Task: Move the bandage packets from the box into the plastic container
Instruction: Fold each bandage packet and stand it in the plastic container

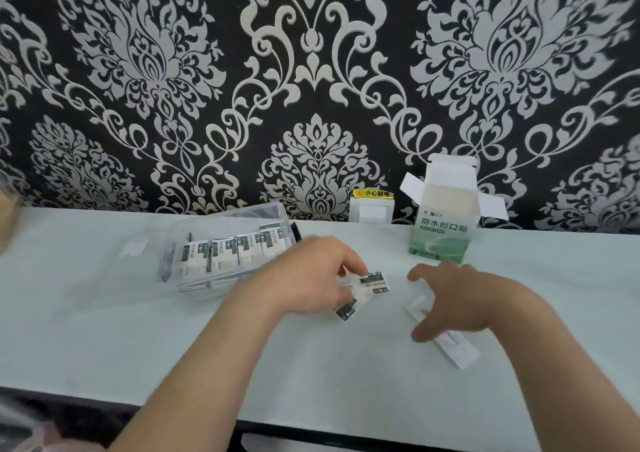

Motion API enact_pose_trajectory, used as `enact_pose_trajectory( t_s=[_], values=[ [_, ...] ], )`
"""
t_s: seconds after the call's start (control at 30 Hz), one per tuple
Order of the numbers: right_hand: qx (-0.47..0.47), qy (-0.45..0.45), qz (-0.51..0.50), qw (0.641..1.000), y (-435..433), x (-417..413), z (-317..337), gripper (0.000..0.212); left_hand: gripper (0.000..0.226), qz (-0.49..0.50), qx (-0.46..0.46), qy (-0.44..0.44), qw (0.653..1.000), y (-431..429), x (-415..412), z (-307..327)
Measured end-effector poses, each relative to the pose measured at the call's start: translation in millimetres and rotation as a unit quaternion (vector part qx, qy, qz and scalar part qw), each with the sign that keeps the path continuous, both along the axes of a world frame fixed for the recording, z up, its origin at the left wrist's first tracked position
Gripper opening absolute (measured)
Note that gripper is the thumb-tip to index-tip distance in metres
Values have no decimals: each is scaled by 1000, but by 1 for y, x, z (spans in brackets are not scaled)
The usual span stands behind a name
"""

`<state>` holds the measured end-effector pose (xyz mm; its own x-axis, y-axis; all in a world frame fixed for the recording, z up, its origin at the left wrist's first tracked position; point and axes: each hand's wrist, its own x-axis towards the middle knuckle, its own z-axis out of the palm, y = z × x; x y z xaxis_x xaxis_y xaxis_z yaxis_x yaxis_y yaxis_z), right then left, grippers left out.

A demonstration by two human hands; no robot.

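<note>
- Bandage packets (369, 287), small, white-and-green, are pinched in my left hand (311, 278) beside the clear plastic container (169, 254).
- My right hand (450, 301) hovers, fingers spread, over a white paper strip (455, 347).
- Next: swing left, release inside.

one box (446, 225), one plastic container (172, 261), one left hand (311, 275), one right hand (453, 301), one socket (371, 210)

Box (445, 223): green-white, upright, flaps open, far right. Clear plastic container (221, 218), left, holds standing packets (239, 249). Loose packets (372, 283) centre bench.
</note>
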<state>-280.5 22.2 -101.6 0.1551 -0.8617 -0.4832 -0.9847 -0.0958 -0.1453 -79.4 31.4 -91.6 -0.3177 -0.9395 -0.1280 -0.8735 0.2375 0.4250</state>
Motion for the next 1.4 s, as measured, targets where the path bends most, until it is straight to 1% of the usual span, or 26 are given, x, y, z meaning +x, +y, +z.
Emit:
enact_pose_trajectory(
  t_s=[0.03,0.07,0.1,0.13,0.23,0.33,0.43,0.5,0.63,0.8,0.97,1.13,1.23,1.27,1.33,1.4],
  values=[
    [-5,19,2,1000,3,-2,-2,89,46,-21,-7,-59,998,-2,-10,-12],
    [-11,31,5,999,4,-1,-4,87,50,-33,-19,-101,994,-5,-17,-23],
    [-16,37,1,999,5,-1,-6,86,49,-31,-30,-123,991,-7,-22,-32],
    [-19,38,-5,999,5,0,-8,85,46,-11,-36,-126,991,-8,-25,-37],
    [-17,18,-24,999,4,2,-11,79,41,64,-45,-96,992,-14,-29,-40],
    [-30,-13,-22,999,2,3,-13,65,46,95,-9,-84,992,-18,-35,-38],
    [-32,-40,-17,999,-1,4,-16,55,48,100,55,-69,991,-23,-38,-39],
    [-18,-49,-17,998,-3,3,-16,51,43,95,66,-57,992,-24,-39,-39],
    [-6,-51,-9,999,-4,1,-16,44,34,85,59,-50,993,-23,-40,-39],
    [-20,-50,-5,999,0,6,-18,32,28,87,51,-44,994,-20,-38,-40],
    [-44,-78,-4,996,4,11,-15,33,21,94,47,-32,994,-18,-35,-42],
    [-33,-94,-17,995,4,9,-18,31,13,107,57,3,993,-17,-30,-44],
    [-32,-94,-19,995,1,1,-16,31,13,107,56,13,993,-17,-29,-45],
    [-30,-99,-15,995,-1,-2,-16,27,13,105,56,14,993,-17,-28,-46],
    [-33,-136,-21,990,-4,-10,-19,10,13,103,57,15,993,-18,-28,-46],
    [-43,-173,-37,983,-6,-15,-22,18,13,101,58,14,993,-18,-27,-46]
  ],
)
